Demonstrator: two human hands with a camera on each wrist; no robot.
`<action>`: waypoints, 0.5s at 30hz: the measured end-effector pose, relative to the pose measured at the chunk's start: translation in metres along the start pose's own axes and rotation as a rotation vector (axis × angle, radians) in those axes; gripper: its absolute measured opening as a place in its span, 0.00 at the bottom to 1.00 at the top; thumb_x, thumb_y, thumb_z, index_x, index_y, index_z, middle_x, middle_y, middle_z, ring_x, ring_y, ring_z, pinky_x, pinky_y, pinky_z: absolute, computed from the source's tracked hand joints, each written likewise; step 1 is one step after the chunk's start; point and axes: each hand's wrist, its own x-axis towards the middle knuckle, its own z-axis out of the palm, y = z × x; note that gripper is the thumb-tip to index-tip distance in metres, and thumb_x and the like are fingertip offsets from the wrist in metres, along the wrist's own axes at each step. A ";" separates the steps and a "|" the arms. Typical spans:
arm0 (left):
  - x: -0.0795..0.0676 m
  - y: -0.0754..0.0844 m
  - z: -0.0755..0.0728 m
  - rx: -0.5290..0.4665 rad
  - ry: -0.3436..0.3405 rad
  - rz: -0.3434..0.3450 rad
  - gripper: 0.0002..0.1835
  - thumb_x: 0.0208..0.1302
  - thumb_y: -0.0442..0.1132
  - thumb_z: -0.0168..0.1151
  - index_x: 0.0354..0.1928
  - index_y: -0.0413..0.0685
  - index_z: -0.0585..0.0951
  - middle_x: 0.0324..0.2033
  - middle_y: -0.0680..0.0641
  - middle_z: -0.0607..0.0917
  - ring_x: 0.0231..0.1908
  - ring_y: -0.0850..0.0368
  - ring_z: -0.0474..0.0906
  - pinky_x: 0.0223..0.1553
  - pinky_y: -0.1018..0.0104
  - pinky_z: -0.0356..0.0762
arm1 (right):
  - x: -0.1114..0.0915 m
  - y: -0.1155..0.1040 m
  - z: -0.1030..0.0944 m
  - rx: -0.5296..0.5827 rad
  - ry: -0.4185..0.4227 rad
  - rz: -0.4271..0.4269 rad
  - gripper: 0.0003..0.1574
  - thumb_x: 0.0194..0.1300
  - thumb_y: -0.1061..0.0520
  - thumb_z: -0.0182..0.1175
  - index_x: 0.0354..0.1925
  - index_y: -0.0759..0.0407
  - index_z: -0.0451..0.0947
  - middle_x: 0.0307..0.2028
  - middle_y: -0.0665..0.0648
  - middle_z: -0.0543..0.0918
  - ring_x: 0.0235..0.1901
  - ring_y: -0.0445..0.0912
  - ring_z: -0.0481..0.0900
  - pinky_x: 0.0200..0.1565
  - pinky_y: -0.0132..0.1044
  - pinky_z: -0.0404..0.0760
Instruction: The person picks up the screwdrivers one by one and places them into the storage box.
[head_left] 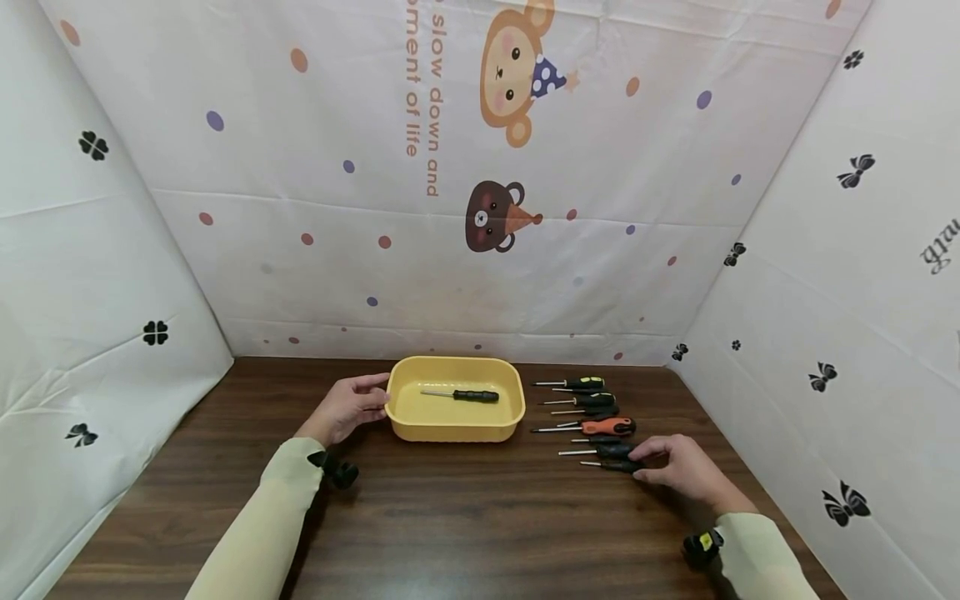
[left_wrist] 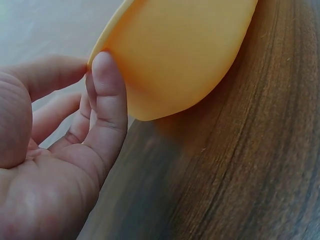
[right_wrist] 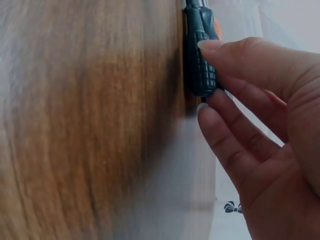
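With fingertips and thumb at the rim, my left hand [head_left: 351, 407] pinches the left end of a yellow plastic tub [head_left: 453, 433]; the left wrist view shows the grip close up on the tub's wall [left_wrist: 185, 55]. One black-handled screwdriver [head_left: 476, 397] lies inside the tub. To the right, my right hand [head_left: 678, 468] is at the handle ends of the nearest screwdrivers. Its fingers [right_wrist: 225, 52] hold a black screwdriver with a ribbed handle [right_wrist: 201, 65], the front one in the row [head_left: 617, 467]. Another dark-handled screwdriver [head_left: 611, 451] lies right behind it.
Several more screwdrivers lie in a column right of the tub, including an orange-handled one [head_left: 609, 427] and one with yellow on its handle [head_left: 591, 383]. The brown wooden table [head_left: 465, 533] is bordered by white printed cloth walls [head_left: 420, 275] behind and at both sides.
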 end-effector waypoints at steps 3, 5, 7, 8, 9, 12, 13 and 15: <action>-0.001 0.001 -0.001 0.005 -0.011 -0.015 0.33 0.71 0.30 0.62 0.76 0.37 0.65 0.34 0.51 0.84 0.31 0.60 0.83 0.39 0.68 0.87 | -0.001 0.000 0.002 -0.006 0.004 -0.003 0.11 0.56 0.51 0.78 0.39 0.45 0.90 0.41 0.46 0.90 0.43 0.40 0.84 0.43 0.34 0.83; -0.001 0.002 -0.002 0.004 -0.016 -0.024 0.34 0.71 0.30 0.62 0.76 0.38 0.65 0.34 0.51 0.83 0.32 0.60 0.84 0.40 0.68 0.87 | -0.001 0.001 0.005 -0.011 0.007 0.003 0.11 0.55 0.51 0.78 0.39 0.44 0.90 0.41 0.47 0.90 0.42 0.38 0.83 0.43 0.33 0.82; -0.001 0.003 -0.002 0.003 -0.018 -0.030 0.34 0.71 0.30 0.62 0.76 0.38 0.65 0.35 0.50 0.83 0.32 0.60 0.84 0.40 0.68 0.87 | 0.000 0.000 0.007 -0.008 0.008 0.009 0.11 0.55 0.51 0.78 0.39 0.45 0.90 0.40 0.47 0.90 0.40 0.36 0.82 0.41 0.31 0.81; -0.001 0.003 -0.002 0.002 -0.018 -0.032 0.33 0.71 0.30 0.62 0.76 0.38 0.65 0.35 0.50 0.83 0.32 0.60 0.84 0.40 0.68 0.87 | 0.000 0.000 0.008 -0.005 0.009 0.006 0.11 0.55 0.51 0.78 0.39 0.46 0.90 0.40 0.48 0.90 0.39 0.36 0.81 0.40 0.31 0.80; -0.001 0.004 -0.002 0.003 -0.019 -0.033 0.33 0.71 0.30 0.62 0.76 0.38 0.65 0.35 0.50 0.83 0.32 0.60 0.84 0.40 0.68 0.87 | 0.000 -0.001 0.009 -0.003 0.013 0.011 0.12 0.54 0.51 0.79 0.38 0.47 0.90 0.39 0.48 0.90 0.38 0.35 0.81 0.39 0.30 0.80; -0.002 0.004 -0.002 0.005 -0.019 -0.037 0.33 0.72 0.30 0.62 0.76 0.38 0.65 0.36 0.50 0.83 0.32 0.60 0.84 0.40 0.68 0.87 | 0.000 -0.004 0.012 0.007 0.030 0.021 0.12 0.54 0.51 0.79 0.38 0.48 0.90 0.37 0.48 0.90 0.35 0.35 0.80 0.36 0.29 0.79; -0.002 0.005 -0.002 0.004 -0.018 -0.039 0.33 0.72 0.30 0.62 0.76 0.38 0.65 0.36 0.50 0.83 0.32 0.60 0.84 0.40 0.68 0.87 | 0.000 -0.005 0.013 0.009 0.038 0.023 0.12 0.53 0.51 0.79 0.38 0.49 0.91 0.36 0.48 0.90 0.34 0.34 0.79 0.36 0.29 0.79; -0.002 0.005 -0.002 0.005 -0.017 -0.039 0.33 0.72 0.30 0.61 0.76 0.38 0.65 0.36 0.49 0.83 0.32 0.60 0.84 0.40 0.68 0.87 | 0.000 -0.007 0.015 0.003 0.055 0.032 0.11 0.53 0.51 0.80 0.37 0.48 0.91 0.35 0.47 0.90 0.34 0.34 0.79 0.36 0.29 0.79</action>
